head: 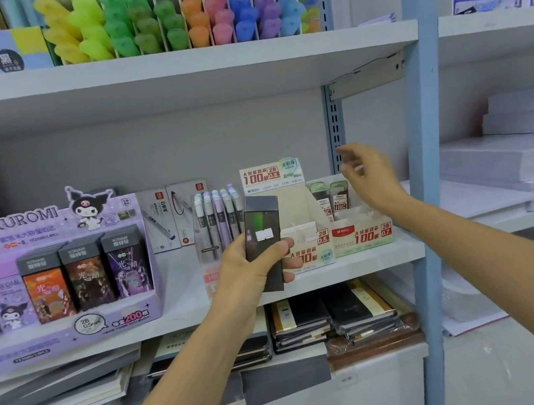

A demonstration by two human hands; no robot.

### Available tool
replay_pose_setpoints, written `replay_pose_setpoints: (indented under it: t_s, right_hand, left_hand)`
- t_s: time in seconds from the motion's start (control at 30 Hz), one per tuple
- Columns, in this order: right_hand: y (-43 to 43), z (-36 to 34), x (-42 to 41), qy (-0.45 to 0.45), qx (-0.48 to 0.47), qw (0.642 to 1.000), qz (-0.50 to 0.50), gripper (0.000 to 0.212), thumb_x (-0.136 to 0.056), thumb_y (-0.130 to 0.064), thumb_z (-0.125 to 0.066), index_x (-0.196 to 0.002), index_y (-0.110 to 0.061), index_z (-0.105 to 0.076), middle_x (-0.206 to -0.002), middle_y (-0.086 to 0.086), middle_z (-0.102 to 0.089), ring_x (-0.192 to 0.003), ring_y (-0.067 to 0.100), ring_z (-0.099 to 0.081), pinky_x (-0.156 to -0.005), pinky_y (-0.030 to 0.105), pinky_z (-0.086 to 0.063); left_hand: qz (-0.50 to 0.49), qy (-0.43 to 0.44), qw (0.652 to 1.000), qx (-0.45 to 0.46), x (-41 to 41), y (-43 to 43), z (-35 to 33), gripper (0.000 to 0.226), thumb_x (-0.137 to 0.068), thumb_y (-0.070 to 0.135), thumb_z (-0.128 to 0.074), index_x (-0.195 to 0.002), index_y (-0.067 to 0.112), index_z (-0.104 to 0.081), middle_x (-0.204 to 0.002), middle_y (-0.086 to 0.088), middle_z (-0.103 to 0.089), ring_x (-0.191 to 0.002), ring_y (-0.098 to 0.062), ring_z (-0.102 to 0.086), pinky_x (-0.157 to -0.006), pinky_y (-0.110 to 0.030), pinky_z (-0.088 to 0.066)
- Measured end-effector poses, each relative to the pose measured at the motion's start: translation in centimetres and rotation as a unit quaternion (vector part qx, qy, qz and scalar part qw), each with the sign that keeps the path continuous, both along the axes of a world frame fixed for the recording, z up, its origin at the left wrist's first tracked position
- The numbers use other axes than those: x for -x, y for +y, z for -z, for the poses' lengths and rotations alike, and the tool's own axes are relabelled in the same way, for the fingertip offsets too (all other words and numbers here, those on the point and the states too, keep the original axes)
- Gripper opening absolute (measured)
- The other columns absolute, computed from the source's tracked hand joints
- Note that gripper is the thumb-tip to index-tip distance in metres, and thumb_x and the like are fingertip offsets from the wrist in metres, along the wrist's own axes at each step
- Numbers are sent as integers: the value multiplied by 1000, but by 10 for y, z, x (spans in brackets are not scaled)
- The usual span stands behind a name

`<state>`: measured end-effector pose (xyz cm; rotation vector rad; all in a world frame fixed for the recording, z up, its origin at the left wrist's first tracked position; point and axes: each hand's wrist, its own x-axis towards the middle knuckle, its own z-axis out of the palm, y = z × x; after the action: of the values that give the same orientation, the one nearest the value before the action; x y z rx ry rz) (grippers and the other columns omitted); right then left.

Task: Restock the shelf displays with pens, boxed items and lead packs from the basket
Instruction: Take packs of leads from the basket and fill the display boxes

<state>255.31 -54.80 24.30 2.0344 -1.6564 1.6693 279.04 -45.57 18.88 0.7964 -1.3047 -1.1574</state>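
Observation:
My left hand (251, 270) grips a dark boxed lead pack (263, 237) upright in front of the middle shelf (371, 261). My right hand (367, 177) hovers with loosely bent fingers, holding nothing, above the beige 0.7 lead display box (362, 235), which has two small lead packs (330, 198) in its back slots. Beside it stands the 0.5 lead display box (303, 249), partly hidden by my left hand. A clear holder of pastel pens (218, 220) stands just left of it. The basket is out of view.
A purple Kuromi display (62, 278) with several boxed lead packs fills the shelf's left. Highlighters (179, 17) line the upper shelf. Notebooks (331, 317) are stacked below. A blue upright post (423, 144) borders the bay; paper stacks (512, 158) lie beyond it.

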Motion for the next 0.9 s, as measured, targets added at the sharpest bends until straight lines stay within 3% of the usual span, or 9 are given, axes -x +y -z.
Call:
replay_pose_setpoints:
  t_s: [0.13, 0.23, 0.3, 0.43, 0.53, 0.6, 0.7, 0.83, 0.9]
  right_hand:
    - [33, -16, -36, -38, 84, 988, -124, 20, -99, -19, -51, -118, -18, -58, -109, -3, -61, -89, 9, -60, -77, 24, -53]
    - [61, -23, -74, -12, 23, 964, -265, 27, -98, -29, -53, -124, -26, -54, -113, -5, -62, -86, 6, -64, -68, 21, -54]
    - [72, -21, -97, 36, -55, 937, -342, 32, -97, -30, -55, -129, -28, -54, -119, -6, -62, -96, 4, -64, -74, 21, -55]
    - [81, -14, -131, -44, -153, 843, -514, 38, -97, -20, -54, -135, -20, -55, -132, -6, -60, -120, 10, -58, -91, 27, -52]
    - [82, -13, -149, -75, -247, 746, -613, 45, -93, -21, -53, -138, -22, -50, -135, -2, -59, -123, 19, -57, -95, 30, -50]
    - [81, -11, -163, -63, -272, 716, -640, 46, -92, -20, -53, -138, -20, -49, -130, -1, -63, -120, 18, -58, -95, 28, -49]
    - [82, -6, -191, -84, -256, 731, -627, 41, -89, -22, -57, -129, -16, -57, -107, -6, -70, -99, 13, -64, -86, 25, -51]
    - [86, -5, -234, -84, -194, 844, -492, 24, -80, -36, -72, -91, -17, -61, -76, -6, -63, -65, 11, -50, -58, 26, -38]
    - [85, -4, -251, -95, -190, 866, -453, 24, -83, -31, -73, -81, -17, -53, -72, 3, -60, -61, 17, -45, -50, 25, -28]
  left_hand:
    - [-2, -2, 1000, 10, -7, 6, 0, 28, -82, 11, -74, -109, 14, -63, -91, -6, -77, -77, -23, -74, -59, -25, -58]
    - [5, -9, 1000, 28, -15, 15, -1, 42, -69, 25, -80, -107, 16, -65, -93, -8, -77, -79, -24, -74, -63, -26, -58]
    - [11, -9, 999, 38, -23, 22, -2, 48, -65, 29, -81, -108, 15, -66, -94, -8, -77, -77, -23, -74, -64, -27, -58]
    - [42, 31, 999, -2, -52, 37, -6, 38, -67, 25, -78, -102, 11, -70, -89, -6, -76, -67, -16, -72, -58, -25, -56]
    - [70, 35, 996, -32, -80, 49, -6, 32, -67, 24, -76, -95, 8, -70, -84, -4, -75, -63, -14, -69, -57, -25, -55]
    - [80, 20, 996, -38, -98, 56, -4, 33, -70, 23, -74, -99, 8, -68, -87, -4, -74, -67, -15, -69, -59, -26, -55]
    - [71, 10, 997, -27, -124, 65, 0, 40, -71, 29, -74, -105, 10, -69, -99, -9, -75, -80, -20, -73, -66, -28, -57]
    - [-16, -44, 999, 18, -161, 69, 5, 43, -85, 41, -60, -113, 9, -67, -108, -9, -74, -100, -24, -71, -78, -29, -58]
    - [-53, -37, 998, 26, -176, 69, 9, 37, -96, 36, -51, -113, 7, -66, -103, -12, -75, -94, -26, -72, -77, -31, -59]
